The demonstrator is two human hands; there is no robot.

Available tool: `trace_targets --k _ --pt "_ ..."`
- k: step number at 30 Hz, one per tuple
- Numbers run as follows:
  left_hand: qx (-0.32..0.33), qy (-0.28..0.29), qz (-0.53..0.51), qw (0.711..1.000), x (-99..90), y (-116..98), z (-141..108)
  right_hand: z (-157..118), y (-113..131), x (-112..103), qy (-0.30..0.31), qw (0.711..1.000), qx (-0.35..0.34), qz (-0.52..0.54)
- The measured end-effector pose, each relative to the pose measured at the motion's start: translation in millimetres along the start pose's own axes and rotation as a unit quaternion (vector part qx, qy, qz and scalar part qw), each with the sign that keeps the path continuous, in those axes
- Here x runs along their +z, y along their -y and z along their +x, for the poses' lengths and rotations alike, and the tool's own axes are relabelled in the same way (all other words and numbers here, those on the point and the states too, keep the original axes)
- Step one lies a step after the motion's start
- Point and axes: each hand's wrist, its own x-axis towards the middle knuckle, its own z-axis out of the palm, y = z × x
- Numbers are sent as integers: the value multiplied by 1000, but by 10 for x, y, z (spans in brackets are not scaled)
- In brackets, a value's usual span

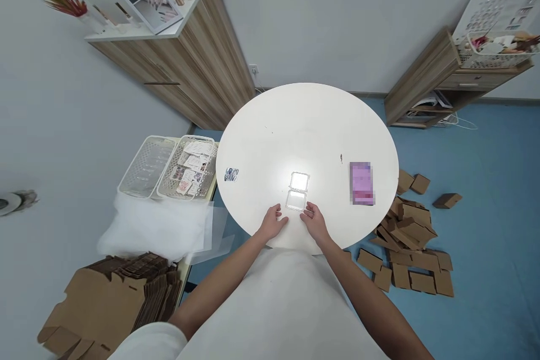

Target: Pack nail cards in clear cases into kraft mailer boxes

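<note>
A small clear plastic case (296, 201) lies unfolded on the white round table (270, 118), its two halves one above the other. My left hand (273, 222) rests over the table just left of the case, fingers curved and apart, with nothing in it. On the other side, my right hand (315, 221) has its fingertips at the lower right corner of the case. Whether they touch it I cannot tell; those fingers are loosely bent and apart. Toward the left edge lies a small bluish patterned packet (231, 174). A blurred purple pack (361, 183) is on the right side.
White baskets (147, 166) stand at the left, one with printed cards (192, 171). Below them are clear plastic bags (156, 228) and stacked flat cardboard (97, 304). Small brown boxes (415, 230) are piled on the floor at right. A wooden cabinet (206, 50) stands behind.
</note>
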Motion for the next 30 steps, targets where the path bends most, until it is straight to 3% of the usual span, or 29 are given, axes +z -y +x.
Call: trace_targets --k 9,14,19,22,25,30 --pt "-15 27 -29 999 -149 72 -74 41 -146 29 -33 997 -27 -59" --pt "-15 64 -54 996 -390 171 -50 28 -143 143 -93 988 -51 -110" --pt "-17 82 -63 994 -810 416 -116 -167 -73 432 -175 970 -48 -162" --pt "-19 88 -86 992 -1095 587 -179 -328 -36 693 -207 955 -91 -190" --pt "-12 78 -89 993 -1406 722 -189 -427 10 983 -186 947 -142 -220" --pt "46 8 -18 999 -1974 803 -48 -416 148 1464 -105 948 -181 -241"
